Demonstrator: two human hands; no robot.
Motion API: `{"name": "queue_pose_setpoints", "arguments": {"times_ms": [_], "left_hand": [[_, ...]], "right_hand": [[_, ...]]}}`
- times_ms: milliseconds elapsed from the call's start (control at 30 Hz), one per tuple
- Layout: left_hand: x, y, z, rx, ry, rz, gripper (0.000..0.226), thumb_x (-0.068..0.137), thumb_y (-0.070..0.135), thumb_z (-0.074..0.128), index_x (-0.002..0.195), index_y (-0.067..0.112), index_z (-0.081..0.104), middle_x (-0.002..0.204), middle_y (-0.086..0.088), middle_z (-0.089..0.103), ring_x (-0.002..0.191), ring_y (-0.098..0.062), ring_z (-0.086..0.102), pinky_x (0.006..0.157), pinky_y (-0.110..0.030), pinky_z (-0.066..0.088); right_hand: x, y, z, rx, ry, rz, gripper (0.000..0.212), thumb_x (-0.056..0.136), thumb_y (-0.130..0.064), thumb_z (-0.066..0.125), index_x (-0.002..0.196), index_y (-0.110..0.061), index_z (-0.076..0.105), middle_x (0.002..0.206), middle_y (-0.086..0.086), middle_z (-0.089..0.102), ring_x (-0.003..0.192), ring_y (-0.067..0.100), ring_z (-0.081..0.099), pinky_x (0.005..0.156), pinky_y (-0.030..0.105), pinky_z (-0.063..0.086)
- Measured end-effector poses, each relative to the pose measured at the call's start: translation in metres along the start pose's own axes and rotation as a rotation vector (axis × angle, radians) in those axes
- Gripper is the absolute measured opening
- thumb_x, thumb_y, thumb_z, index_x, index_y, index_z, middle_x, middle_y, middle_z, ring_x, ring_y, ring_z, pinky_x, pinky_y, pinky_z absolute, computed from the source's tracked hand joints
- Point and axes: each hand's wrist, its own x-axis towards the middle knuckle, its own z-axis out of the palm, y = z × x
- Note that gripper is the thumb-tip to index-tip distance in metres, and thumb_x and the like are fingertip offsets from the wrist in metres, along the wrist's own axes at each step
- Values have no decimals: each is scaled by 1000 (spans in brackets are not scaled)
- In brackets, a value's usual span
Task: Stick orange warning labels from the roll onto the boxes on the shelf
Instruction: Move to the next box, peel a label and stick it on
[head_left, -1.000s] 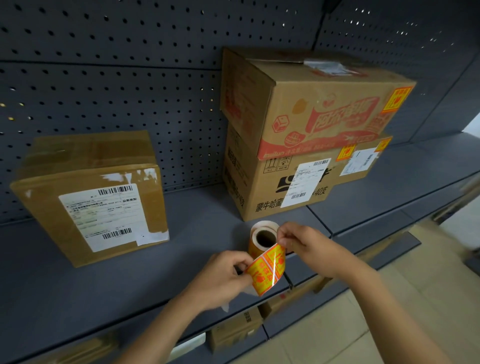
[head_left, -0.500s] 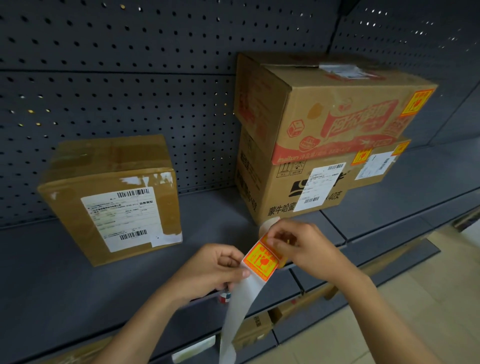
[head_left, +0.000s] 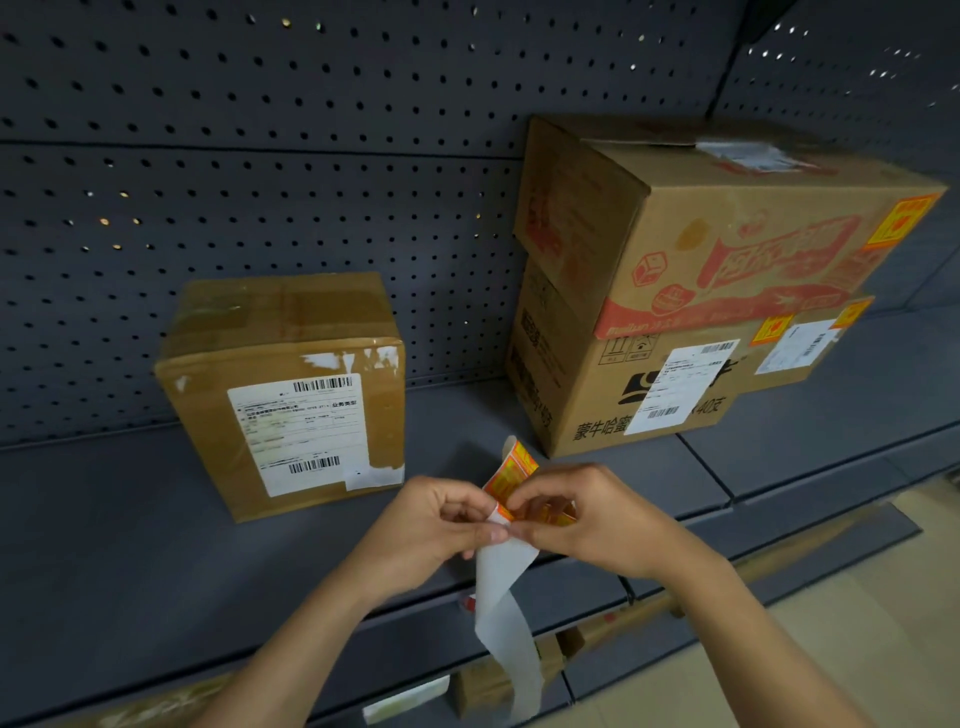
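My left hand (head_left: 431, 525) and my right hand (head_left: 587, 514) meet above the shelf's front edge. Between their fingertips is an orange warning label (head_left: 511, 475), half peeled and curling upward. My left hand pinches the white backing strip (head_left: 506, 613), which hangs down below the hands. The label roll is mostly hidden under my right hand. A taped brown box (head_left: 291, 389) with a white shipping label and no orange label in sight stands at the left. On the right a printed box (head_left: 727, 228) sits on a lower box (head_left: 597, 384); both carry orange labels.
The grey shelf board (head_left: 104, 519) runs across the view, with a perforated back panel (head_left: 260, 156) behind it. A third small box (head_left: 810, 338) with an orange label stands behind the stack. More cartons (head_left: 498, 680) lie on the lower level, above a tiled floor (head_left: 883, 597).
The view has shifted, so the boxes sit further right in the frame. The label has peeled further from the backing and curls up, and the backing strip now hangs longer below my hands.
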Motion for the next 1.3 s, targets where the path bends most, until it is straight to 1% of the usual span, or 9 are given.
{"name": "queue_pose_setpoints", "arguments": {"times_ms": [167,333,433,500,633,733,867,1100,1300], "left_hand": [[-3,-3,-10,50,22,15,9,82,0,77,90,4,76,76,-8,70,62,-12,57,58,-20,47],[-13,-5,-25,95,11,-19,7,86,2,75,90,7,74,78,-5,69,66,-11,59,62,-22,49],[-22,-5,-37,170,18,-77,8,86,6,75,85,13,72,76,0,70,65,-9,61,62,-23,50],[-28,-5,-44,220,27,-113,6,85,7,75,86,12,71,76,1,70,65,-7,62,59,-22,48],[-42,-4,-56,293,-4,-164,9,83,3,73,91,7,72,82,-13,72,69,-7,62,62,-19,47],[-53,-6,-63,349,-106,-256,17,79,7,76,95,13,73,79,-2,71,69,-7,60,67,-24,46],[-65,3,-68,347,-211,-366,29,87,14,74,116,14,72,103,2,76,75,-10,65,68,-24,53],[-80,15,-75,109,28,-234,28,93,25,69,119,17,70,113,2,76,62,-16,67,49,-23,42],[-70,34,-63,-415,384,-163,44,84,36,63,107,-1,70,103,-18,76,52,-18,57,44,-22,41]], "right_hand": [[7,-2,6,37,-34,7,12,90,-35,68,100,-31,74,93,-12,73,85,7,66,81,38,54],[15,-2,8,46,50,91,23,79,-48,58,93,-37,71,85,-11,69,76,13,63,75,48,56],[25,-5,7,135,145,47,10,87,-27,65,88,-29,74,83,-5,72,77,22,67,74,48,55],[31,-10,6,174,208,32,12,91,-15,67,88,-23,76,84,-5,73,79,19,67,77,43,55],[44,-18,3,190,302,-3,13,92,-12,66,89,-21,75,85,-8,73,81,14,66,74,31,53],[55,-25,6,199,396,-55,14,90,-9,68,87,-20,75,85,-13,71,80,11,65,72,28,51],[63,-36,21,119,490,-171,8,89,-11,71,92,-18,75,88,-14,68,81,8,64,69,20,50],[68,-54,49,28,648,-362,7,91,-18,70,94,-13,74,94,-7,64,72,7,60,63,20,50],[65,-62,67,-273,730,-575,14,95,-19,64,100,-11,74,102,2,68,80,18,68,66,36,57]]}}
